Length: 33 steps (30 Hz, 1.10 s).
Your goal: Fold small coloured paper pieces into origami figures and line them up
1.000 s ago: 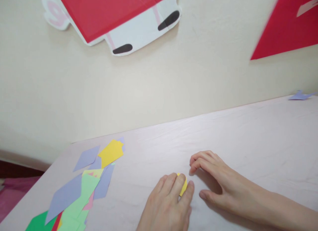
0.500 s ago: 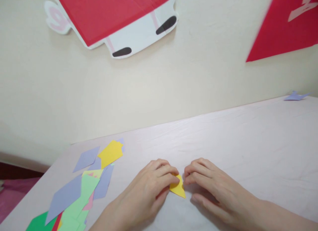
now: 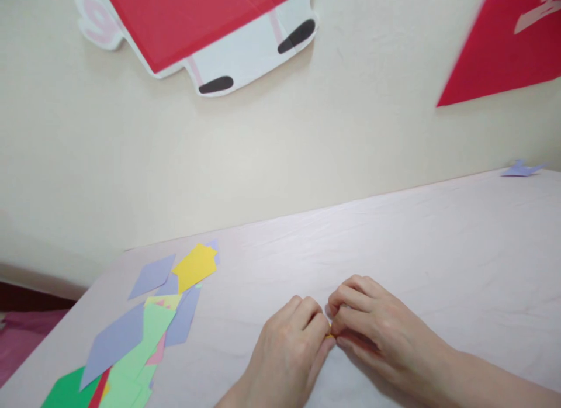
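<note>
Head cam, fwd/dwn @ hands [image 3: 383, 326].

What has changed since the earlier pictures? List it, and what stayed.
The right hand, apart from the small yellow paper a second ago, has moved left and now pinches it. The left hand, then lying over it, now pinches it too, leaving only a sliver visible. The coloured paper pieces and lavender paper shape stayed put.

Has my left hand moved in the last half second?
Yes: the left hand has shifted rightward, farther from the flat yellow sheet lying over on the left.
</note>
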Each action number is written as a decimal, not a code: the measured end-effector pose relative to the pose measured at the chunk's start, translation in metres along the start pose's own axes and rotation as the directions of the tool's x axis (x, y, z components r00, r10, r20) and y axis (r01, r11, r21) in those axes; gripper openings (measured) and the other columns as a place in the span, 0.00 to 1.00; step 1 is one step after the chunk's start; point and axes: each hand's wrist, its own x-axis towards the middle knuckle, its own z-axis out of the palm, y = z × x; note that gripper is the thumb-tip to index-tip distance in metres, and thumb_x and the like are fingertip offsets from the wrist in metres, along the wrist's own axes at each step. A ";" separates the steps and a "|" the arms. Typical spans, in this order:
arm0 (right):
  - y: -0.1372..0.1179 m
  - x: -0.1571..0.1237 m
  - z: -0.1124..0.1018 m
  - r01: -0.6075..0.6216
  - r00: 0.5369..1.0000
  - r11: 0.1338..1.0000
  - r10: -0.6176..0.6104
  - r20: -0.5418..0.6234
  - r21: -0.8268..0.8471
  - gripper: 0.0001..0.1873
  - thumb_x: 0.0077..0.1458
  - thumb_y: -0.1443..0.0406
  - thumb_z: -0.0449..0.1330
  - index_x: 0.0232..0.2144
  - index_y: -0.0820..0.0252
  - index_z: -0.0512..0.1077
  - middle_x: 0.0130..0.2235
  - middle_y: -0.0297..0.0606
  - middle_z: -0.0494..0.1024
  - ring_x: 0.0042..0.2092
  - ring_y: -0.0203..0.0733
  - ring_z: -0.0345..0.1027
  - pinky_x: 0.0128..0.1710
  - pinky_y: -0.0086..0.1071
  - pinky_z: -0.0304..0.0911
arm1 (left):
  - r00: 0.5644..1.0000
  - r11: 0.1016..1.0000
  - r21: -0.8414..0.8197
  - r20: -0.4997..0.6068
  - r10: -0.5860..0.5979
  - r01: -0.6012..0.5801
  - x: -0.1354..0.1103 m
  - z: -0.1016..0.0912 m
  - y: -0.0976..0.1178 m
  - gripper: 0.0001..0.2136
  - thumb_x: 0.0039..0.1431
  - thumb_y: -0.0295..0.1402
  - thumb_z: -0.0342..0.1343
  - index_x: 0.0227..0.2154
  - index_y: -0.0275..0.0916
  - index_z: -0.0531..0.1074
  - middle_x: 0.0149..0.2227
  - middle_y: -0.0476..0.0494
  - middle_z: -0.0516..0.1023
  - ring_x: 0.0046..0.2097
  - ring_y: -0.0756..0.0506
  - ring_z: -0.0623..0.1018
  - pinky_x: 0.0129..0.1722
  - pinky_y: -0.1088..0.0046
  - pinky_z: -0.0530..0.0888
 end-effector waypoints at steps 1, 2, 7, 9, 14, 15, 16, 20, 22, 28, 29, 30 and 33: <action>0.001 0.000 0.000 -0.002 1.000 1.000 0.002 -0.004 -0.021 0.09 0.57 0.75 0.56 0.29 0.60 0.72 0.35 0.38 0.76 0.39 0.43 0.63 0.40 0.39 0.61 | 1.000 0.999 -0.032 0.004 -0.013 0.013 0.000 -0.001 0.001 0.07 0.61 0.21 0.54 0.33 0.40 0.66 0.38 0.46 0.74 0.39 0.45 0.73 0.37 0.69 0.72; 0.001 0.000 0.000 -0.002 1.000 0.999 0.002 -0.009 -0.039 0.10 0.57 0.76 0.55 0.29 0.61 0.72 0.35 0.38 0.76 0.39 0.43 0.63 0.39 0.38 0.61 | 0.999 0.998 -0.063 0.008 -0.031 0.032 0.000 -0.003 0.002 0.08 0.59 0.20 0.55 0.32 0.40 0.66 0.37 0.47 0.74 0.40 0.45 0.73 0.37 0.70 0.72; 0.000 -0.002 -0.002 0.016 1.000 0.996 -0.016 0.003 -0.092 0.11 0.57 0.76 0.54 0.30 0.60 0.73 0.36 0.39 0.76 0.39 0.44 0.63 0.39 0.39 0.61 | 0.992 0.986 -0.109 0.004 -0.127 0.127 -0.003 -0.011 0.002 0.10 0.54 0.18 0.59 0.29 0.39 0.67 0.37 0.48 0.74 0.39 0.45 0.72 0.38 0.68 0.71; 0.000 -0.003 -0.003 -0.014 1.000 0.999 0.014 0.007 -0.051 0.10 0.56 0.76 0.55 0.30 0.60 0.72 0.36 0.38 0.76 0.39 0.44 0.63 0.39 0.38 0.61 | 0.992 0.985 -0.114 0.001 -0.127 0.126 -0.005 -0.011 0.001 0.09 0.54 0.19 0.59 0.29 0.39 0.68 0.37 0.47 0.74 0.39 0.45 0.72 0.38 0.67 0.70; 0.000 0.001 -0.006 -0.171 0.985 0.980 0.169 0.027 0.103 0.10 0.52 0.78 0.60 0.28 0.59 0.72 0.35 0.35 0.74 0.40 0.42 0.64 0.41 0.36 0.61 | 0.990 0.977 -0.161 -0.017 -0.142 0.137 -0.005 -0.011 0.001 0.07 0.57 0.21 0.57 0.29 0.40 0.70 0.36 0.47 0.75 0.40 0.44 0.71 0.39 0.66 0.69; -0.001 0.003 -0.007 -0.196 0.981 0.974 0.193 0.034 0.116 0.10 0.52 0.78 0.60 0.27 0.59 0.72 0.35 0.35 0.73 0.40 0.42 0.64 0.42 0.37 0.61 | 0.989 0.976 -0.164 -0.024 -0.149 0.143 -0.005 -0.010 0.002 0.07 0.58 0.22 0.56 0.29 0.40 0.70 0.36 0.47 0.75 0.40 0.44 0.71 0.39 0.66 0.68; -0.002 0.004 -0.007 -0.218 0.976 0.968 0.215 0.040 0.125 0.10 0.52 0.78 0.60 0.27 0.59 0.72 0.34 0.35 0.73 0.40 0.42 0.64 0.42 0.37 0.60 | 0.987 0.975 -0.162 -0.027 -0.161 0.154 -0.004 -0.010 0.002 0.07 0.58 0.22 0.55 0.28 0.40 0.70 0.36 0.47 0.74 0.39 0.44 0.71 0.39 0.66 0.68; -0.007 0.007 -0.006 -0.288 0.957 0.950 0.282 0.061 0.118 0.10 0.52 0.78 0.59 0.26 0.60 0.70 0.33 0.35 0.72 0.39 0.43 0.63 0.40 0.38 0.59 | 0.976 0.969 -0.127 -0.034 -0.217 0.211 -0.001 -0.008 0.005 0.08 0.57 0.22 0.54 0.26 0.39 0.66 0.34 0.47 0.72 0.39 0.43 0.70 0.38 0.64 0.66; -0.009 0.008 -0.004 -0.291 0.956 0.950 0.287 0.057 0.113 0.09 0.54 0.77 0.58 0.26 0.60 0.70 0.34 0.36 0.71 0.39 0.43 0.62 0.40 0.38 0.58 | 0.973 0.969 -0.113 -0.039 -0.227 0.222 -0.001 -0.006 0.005 0.08 0.57 0.21 0.53 0.26 0.39 0.64 0.34 0.46 0.72 0.40 0.43 0.70 0.38 0.64 0.66; -0.008 0.007 0.001 -0.275 0.961 0.959 0.274 0.028 0.071 0.10 0.51 0.78 0.57 0.26 0.60 0.69 0.34 0.36 0.70 0.38 0.43 0.61 0.39 0.38 0.57 | 0.975 0.975 -0.045 -0.018 -0.220 0.219 -0.002 0.000 0.002 0.07 0.57 0.22 0.51 0.27 0.40 0.63 0.35 0.46 0.70 0.40 0.43 0.69 0.38 0.63 0.64; -0.007 0.007 0.001 -0.274 0.962 0.960 0.273 0.026 0.063 0.10 0.50 0.78 0.56 0.26 0.61 0.68 0.33 0.36 0.70 0.38 0.43 0.61 0.39 0.38 0.56 | 0.975 0.975 -0.034 -0.012 -0.222 0.222 -0.002 0.000 0.002 0.07 0.57 0.22 0.51 0.28 0.40 0.62 0.35 0.46 0.70 0.40 0.43 0.68 0.38 0.63 0.64; -0.007 0.007 0.001 -0.270 0.963 0.961 0.269 0.025 0.057 0.10 0.50 0.78 0.56 0.25 0.61 0.68 0.33 0.36 0.70 0.38 0.42 0.60 0.39 0.38 0.56 | 0.975 0.975 -0.026 -0.007 -0.223 0.222 -0.002 0.000 0.002 0.07 0.57 0.22 0.51 0.28 0.40 0.62 0.35 0.46 0.70 0.40 0.43 0.68 0.38 0.63 0.64; -0.004 0.007 0.002 -0.259 0.966 0.965 0.259 0.013 0.045 0.09 0.50 0.78 0.57 0.26 0.61 0.67 0.33 0.35 0.69 0.37 0.42 0.60 0.38 0.37 0.56 | 0.975 0.975 -0.013 -0.001 -0.222 0.221 0.000 0.001 0.003 0.07 0.56 0.21 0.50 0.28 0.40 0.61 0.35 0.46 0.69 0.39 0.43 0.68 0.38 0.63 0.63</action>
